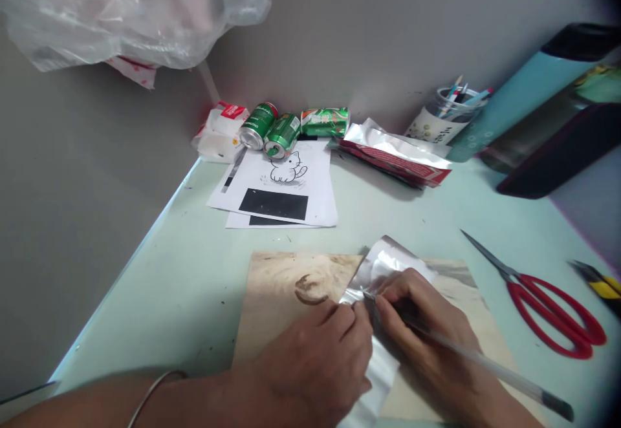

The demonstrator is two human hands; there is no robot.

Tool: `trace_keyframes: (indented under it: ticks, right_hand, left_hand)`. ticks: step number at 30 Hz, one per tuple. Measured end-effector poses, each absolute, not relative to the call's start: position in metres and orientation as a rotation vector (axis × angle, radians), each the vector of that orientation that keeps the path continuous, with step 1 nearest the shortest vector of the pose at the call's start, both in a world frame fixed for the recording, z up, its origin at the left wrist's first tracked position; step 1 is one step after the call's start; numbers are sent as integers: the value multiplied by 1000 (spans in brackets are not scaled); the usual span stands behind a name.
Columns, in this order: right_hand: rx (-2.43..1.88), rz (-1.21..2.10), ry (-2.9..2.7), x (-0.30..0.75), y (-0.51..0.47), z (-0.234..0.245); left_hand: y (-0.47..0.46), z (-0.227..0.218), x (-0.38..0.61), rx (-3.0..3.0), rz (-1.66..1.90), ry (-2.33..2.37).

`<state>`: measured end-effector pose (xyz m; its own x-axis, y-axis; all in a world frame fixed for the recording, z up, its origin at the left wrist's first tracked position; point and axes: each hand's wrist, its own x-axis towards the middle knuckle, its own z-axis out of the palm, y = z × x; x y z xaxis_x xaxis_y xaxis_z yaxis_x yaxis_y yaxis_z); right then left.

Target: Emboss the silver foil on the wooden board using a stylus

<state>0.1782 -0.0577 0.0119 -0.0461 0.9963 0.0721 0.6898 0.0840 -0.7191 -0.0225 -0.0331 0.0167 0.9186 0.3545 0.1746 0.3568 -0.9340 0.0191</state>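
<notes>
A shiny silver metal sheet [383,266] lies on a wooden board [276,299] near the table's front edge. My left hand [315,363] presses down on the sheet's left edge, fingers curled together on it. My right hand [427,331] grips a clear thin pen [485,366] like a stylus, with its tip touching the sheet close to my left fingertips. A dark curved mark [308,291] shows on the board just left of the sheet.
Red-handled scissors [548,305] lie to the right, a yellow-black tool [599,282] beyond them. Printed sheets with a cat drawing [286,182], green cans [272,130], a foil-lined red packet [398,153] and a pen cup [449,114] sit at the back by the wall.
</notes>
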Motion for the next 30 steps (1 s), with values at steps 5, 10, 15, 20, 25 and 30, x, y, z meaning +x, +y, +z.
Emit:
trace_keyframes:
  ticks: [5,10,15,20,25,30]
  right_hand:
    - [-1672,673,-1753,177,-56,13]
    - [-1688,671,-1734,177,-55,15]
    - [-1702,634,-1730,178,-55,14]
    - [-1717,563,-1743,177,-54,16]
    - [-1743,500,-1730,176,-53,19]
    - [-1756,511,-1708,177,-52,18]
  left_hand:
    - [-32,16,-23,-3045,-286,-552]
    - [-32,15,-22,-3052,-277,-570]
    - [-34,15,-23,-3046,-283,-572]
    - [-33,16,-23,-3040,-281,-564]
    - [-33,16,-22,-3040,-271,-559]
    - [-33,15,-22,-3036,-285,-565]
